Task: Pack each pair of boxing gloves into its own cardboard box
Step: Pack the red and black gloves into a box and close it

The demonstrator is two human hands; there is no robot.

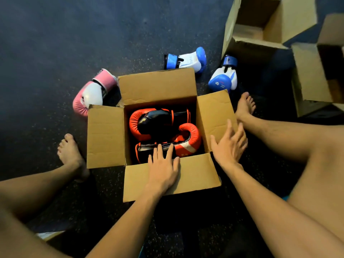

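Observation:
An open cardboard box [106, 136] stands on the dark floor between my legs, all four flaps spread out. Inside lie two red and black boxing gloves [149, 123] side by side, the nearer red glove [188, 142] showing a white stripe. My left hand [163, 166] rests flat on the near flap, fingers reaching over the box's edge. My right hand [229, 144] is spread open over the right flap's near corner, holding nothing. A pink and white glove [93, 92] lies behind the box on the left. Two blue and white gloves [188, 59] [223, 77] lie behind it on the right.
Two more open cardboard boxes stand at the right: one at the top [270, 17], one at the right edge [312, 75]. My bare feet [69, 153] [244, 105] flank the middle box. Another box's corner [50, 235] peeks in at the lower left.

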